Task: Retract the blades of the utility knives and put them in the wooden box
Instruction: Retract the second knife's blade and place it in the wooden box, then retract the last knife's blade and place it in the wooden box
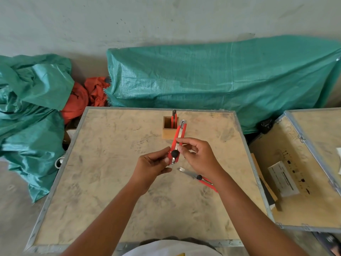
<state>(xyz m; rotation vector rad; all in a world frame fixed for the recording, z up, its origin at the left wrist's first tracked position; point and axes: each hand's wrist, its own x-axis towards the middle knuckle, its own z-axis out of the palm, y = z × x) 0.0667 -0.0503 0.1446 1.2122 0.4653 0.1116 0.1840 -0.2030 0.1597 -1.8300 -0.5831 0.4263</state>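
Holding: both hands grip one red knife above the middle of the bench.
Left hand: fingers closed round the knife's near end, thumb beside the black knob.
Right hand: thumb and forefinger pinch the knife's body just above the knob; the other fingers are curled loosely.
Held knife: tilted, its metal tip pointing away toward the wooden box and overlapping the box's right edge in this view.
Wooden box: upright near the far edge of the bench, with another red knife standing in it.
Third knife: flat on the bench just under the right wrist, blade out, partly hidden by the forearm.
Surroundings: green tarp behind the bench; a second crate to the right.
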